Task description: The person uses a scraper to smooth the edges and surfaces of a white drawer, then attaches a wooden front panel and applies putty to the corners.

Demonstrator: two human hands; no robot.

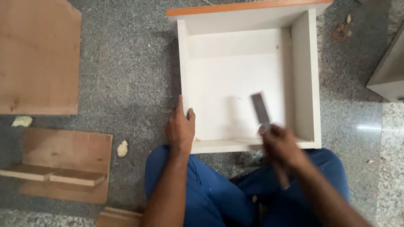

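While we sit on the speckled grey stone floor [126, 75] with blue-trousered legs folded, the head view looks straight down on a white laminated open-topped box carcass with an orange-brown edged far panel [248, 80].

Left hand [181, 128]: clamped on the box's near-left corner, fingers wrapped over the left side wall, thumb on the inner side. Closed on the panel, steadying it.

Right hand [283, 145]: motion-blurred, fingers curled shut round the handle of a flat grey metal tool [260, 108], a chisel or hammer head; we cannot tell which. Grip looks full, but the blur hides individual fingers.

Key relation: the tool sits just above the box's near wall [227, 145], right of centre, blade inside the box cavity. Its long axis runs from the right hand up and slightly left, away from us. The right hand is the one at it; the left hand is well apart, along the same near wall to the left.

Surroundings: a large brown plywood sheet [38, 54] at far left, a smaller plywood board with two wooden strips on it [63, 168] below it, pale crumpled scraps [122, 148] on the floor between, and a grey cabinet corner [389, 71] at the right edge.
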